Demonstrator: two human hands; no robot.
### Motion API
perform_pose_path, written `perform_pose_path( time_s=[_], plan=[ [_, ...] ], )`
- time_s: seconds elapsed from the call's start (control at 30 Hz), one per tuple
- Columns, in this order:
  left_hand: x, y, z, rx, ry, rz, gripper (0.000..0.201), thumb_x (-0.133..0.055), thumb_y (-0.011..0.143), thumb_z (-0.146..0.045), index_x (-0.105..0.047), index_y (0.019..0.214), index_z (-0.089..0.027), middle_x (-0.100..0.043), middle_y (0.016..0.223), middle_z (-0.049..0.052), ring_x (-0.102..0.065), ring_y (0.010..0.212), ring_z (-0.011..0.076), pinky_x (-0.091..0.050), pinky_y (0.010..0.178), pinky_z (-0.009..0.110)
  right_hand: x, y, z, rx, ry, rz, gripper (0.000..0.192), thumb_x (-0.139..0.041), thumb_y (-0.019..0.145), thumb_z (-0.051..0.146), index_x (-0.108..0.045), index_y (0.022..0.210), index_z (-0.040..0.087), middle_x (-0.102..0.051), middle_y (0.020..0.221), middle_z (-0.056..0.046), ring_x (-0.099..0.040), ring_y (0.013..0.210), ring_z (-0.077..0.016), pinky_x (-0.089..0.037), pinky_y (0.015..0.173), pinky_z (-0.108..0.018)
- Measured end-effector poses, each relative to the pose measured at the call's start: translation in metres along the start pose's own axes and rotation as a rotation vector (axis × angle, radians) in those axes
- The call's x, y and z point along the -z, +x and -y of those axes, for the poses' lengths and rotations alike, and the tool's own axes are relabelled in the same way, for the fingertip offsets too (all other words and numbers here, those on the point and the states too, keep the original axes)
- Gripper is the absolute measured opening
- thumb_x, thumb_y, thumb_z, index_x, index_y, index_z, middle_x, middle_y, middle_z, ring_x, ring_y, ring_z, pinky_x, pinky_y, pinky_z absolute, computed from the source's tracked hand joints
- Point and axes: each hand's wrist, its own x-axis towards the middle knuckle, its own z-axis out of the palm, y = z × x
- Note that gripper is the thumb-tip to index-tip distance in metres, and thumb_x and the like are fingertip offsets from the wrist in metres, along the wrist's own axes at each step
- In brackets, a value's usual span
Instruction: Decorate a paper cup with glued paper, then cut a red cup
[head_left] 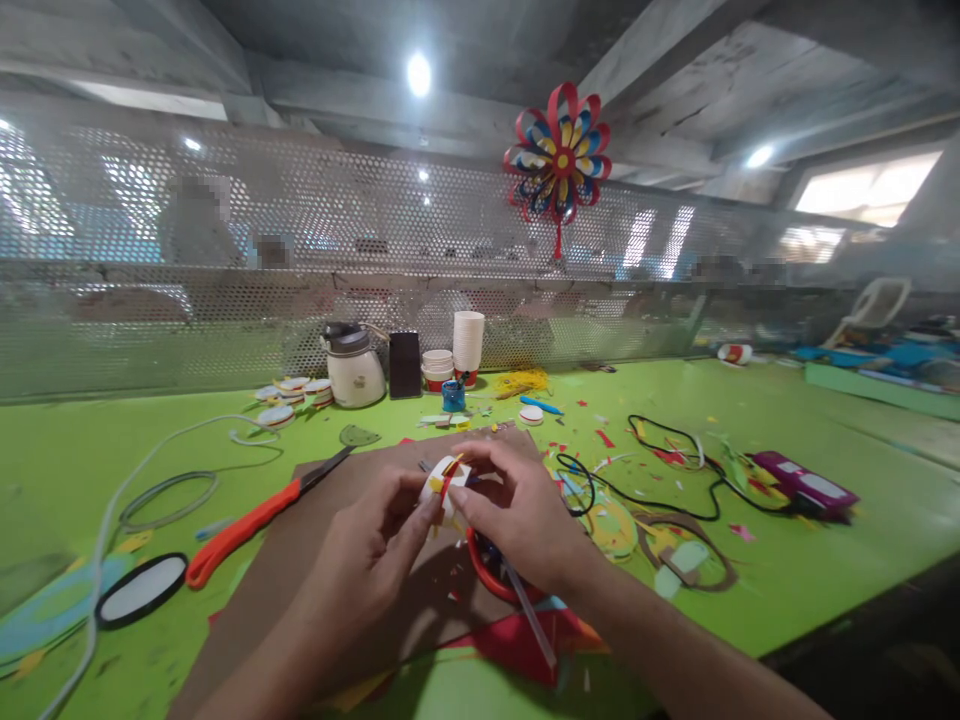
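Both my hands hold a small white round paper piece (448,480) with red, yellow and blue strips, above a brown cardboard sheet (315,560). My left hand (371,555) pinches its left side between thumb and fingers. My right hand (517,510) grips its right side and top. Under my right hand lies a red ring-shaped piece (487,578) with a thin grey stick (534,622) across red paper (517,645).
Orange-handled scissors (255,520) lie left on the green table (787,580). A white jar (352,372), black box (405,365) and stacked paper cups (468,345) stand at the back by a perforated metal screen. Black cable (675,470), purple object (802,483), white cord (135,480). A finished pinwheel (559,155) hangs above.
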Motion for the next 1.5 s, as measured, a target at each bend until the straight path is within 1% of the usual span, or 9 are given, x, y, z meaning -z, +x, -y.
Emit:
perform_pose_path(
  time_s=[0.2, 0.43, 0.7, 0.87, 0.97, 1.07, 1.3, 1.4, 1.5],
  plan=[
    [-0.004, -0.004, -0.002, -0.03, 0.151, -0.064, 0.023, -0.051, 0.089, -0.041, -0.061, 0.095, -0.022, -0.071, 0.09, 0.005, -0.067, 0.08, 0.0211, -0.051, 0.067, 0.029, 0.0, -0.002, 0.0, -0.013, -0.021, -0.021, 0.034, -0.063, 0.076, 0.022, -0.062, 0.108, 0.012, -0.067, 0.101, -0.01, -0.065, 0.088, -0.0211, -0.055, 0.083, -0.04],
    [-0.008, -0.002, 0.001, -0.005, 0.145, -0.123, 0.025, -0.048, 0.091, -0.041, -0.062, 0.1, -0.022, -0.073, 0.087, 0.005, -0.07, 0.077, 0.0203, -0.053, 0.066, 0.028, -0.002, 0.0, 0.001, -0.019, -0.011, -0.045, 0.031, -0.064, 0.074, 0.021, -0.063, 0.104, 0.013, -0.066, 0.096, -0.008, -0.064, 0.083, -0.0189, -0.055, 0.079, -0.037],
    [-0.011, -0.004, 0.005, -0.052, 0.217, -0.153, 0.026, -0.045, 0.092, -0.04, -0.06, 0.102, -0.022, -0.074, 0.087, 0.005, -0.071, 0.075, 0.0199, -0.053, 0.063, 0.026, -0.002, -0.002, 0.002, -0.01, -0.012, -0.039, 0.031, -0.062, 0.073, 0.019, -0.062, 0.103, 0.013, -0.066, 0.099, -0.008, -0.064, 0.085, -0.0195, -0.054, 0.08, -0.037],
    [-0.014, -0.006, 0.005, -0.085, 0.287, -0.193, 0.028, -0.042, 0.092, -0.039, -0.061, 0.102, -0.02, -0.074, 0.091, 0.009, -0.071, 0.078, 0.0211, -0.053, 0.064, 0.027, -0.002, -0.002, 0.003, -0.016, -0.015, -0.047, 0.031, -0.062, 0.073, 0.017, -0.062, 0.103, 0.014, -0.066, 0.099, -0.008, -0.065, 0.086, -0.0192, -0.054, 0.081, -0.037],
    [-0.014, -0.006, 0.007, -0.105, 0.268, -0.192, 0.028, -0.042, 0.092, -0.038, -0.061, 0.102, -0.02, -0.074, 0.089, 0.008, -0.071, 0.076, 0.0204, -0.054, 0.063, 0.027, -0.003, -0.002, 0.003, -0.012, -0.02, -0.051, 0.03, -0.063, 0.073, 0.017, -0.062, 0.103, 0.015, -0.065, 0.099, -0.007, -0.064, 0.086, -0.0187, -0.054, 0.081, -0.036],
    [-0.014, -0.005, 0.006, -0.08, 0.221, -0.181, 0.026, -0.044, 0.092, -0.039, -0.062, 0.1, -0.021, -0.074, 0.088, 0.007, -0.071, 0.076, 0.0205, -0.055, 0.065, 0.027, -0.003, -0.002, 0.003, -0.01, -0.025, -0.057, 0.029, -0.063, 0.073, 0.017, -0.062, 0.102, 0.015, -0.064, 0.099, -0.006, -0.064, 0.085, -0.0177, -0.054, 0.081, -0.035],
    [-0.017, -0.008, -0.006, -0.014, 0.101, -0.203, 0.02, -0.049, 0.091, -0.037, -0.062, 0.099, -0.023, -0.074, 0.09, 0.006, -0.071, 0.082, 0.0224, -0.054, 0.072, 0.028, -0.003, -0.002, 0.003, -0.008, -0.022, -0.063, 0.028, -0.065, 0.074, 0.017, -0.063, 0.102, 0.017, -0.064, 0.1, -0.005, -0.064, 0.085, -0.0171, -0.055, 0.081, -0.034],
    [-0.018, -0.009, -0.008, 0.003, 0.047, -0.191, 0.019, -0.052, 0.091, -0.037, -0.06, 0.101, -0.023, -0.073, 0.097, 0.006, -0.07, 0.089, 0.022, -0.053, 0.077, 0.029, -0.003, -0.002, 0.003, 0.002, -0.025, -0.069, 0.027, -0.067, 0.074, 0.019, -0.063, 0.101, 0.017, -0.065, 0.1, -0.005, -0.065, 0.085, -0.0172, -0.054, 0.081, -0.035],
    [-0.018, -0.009, -0.008, 0.003, -0.025, -0.135, 0.023, -0.054, 0.089, -0.038, -0.058, 0.105, -0.022, -0.071, 0.108, 0.008, -0.069, 0.096, 0.0222, -0.053, 0.081, 0.03, -0.003, -0.002, 0.004, 0.006, -0.03, -0.082, 0.028, -0.068, 0.075, 0.02, -0.063, 0.102, 0.017, -0.065, 0.101, -0.006, -0.065, 0.087, -0.0176, -0.054, 0.083, -0.035]
  ],
)
